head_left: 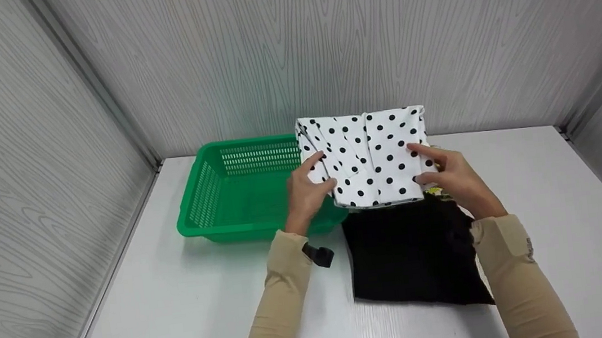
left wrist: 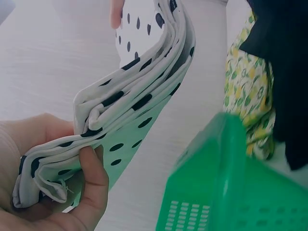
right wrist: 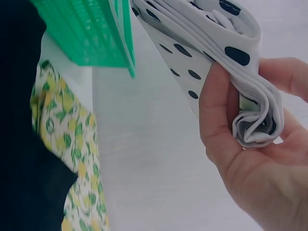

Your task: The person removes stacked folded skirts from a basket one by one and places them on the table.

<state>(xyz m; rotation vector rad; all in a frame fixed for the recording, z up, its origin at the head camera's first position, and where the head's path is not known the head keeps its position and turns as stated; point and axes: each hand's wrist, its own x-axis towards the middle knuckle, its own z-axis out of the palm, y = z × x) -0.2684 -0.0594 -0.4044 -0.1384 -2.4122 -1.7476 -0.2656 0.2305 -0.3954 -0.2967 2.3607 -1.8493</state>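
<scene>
A folded white cloth with black dots (head_left: 370,155) is held up above the table by both hands. My left hand (head_left: 308,190) pinches its left edge, thumb on top, seen close in the left wrist view (left wrist: 72,187) around the folded layers (left wrist: 130,103). My right hand (head_left: 443,174) pinches the right edge; the right wrist view shows the thumb (right wrist: 219,115) pressed on the rolled fold (right wrist: 250,110). The cloth hangs partly over the right end of a green plastic basket (head_left: 235,190).
A black folded cloth (head_left: 412,252) lies on the white table (head_left: 182,318) under my right forearm. A yellow-green patterned cloth (right wrist: 72,159) lies beneath it, its edge showing. Grey wood-grain walls enclose the table on three sides.
</scene>
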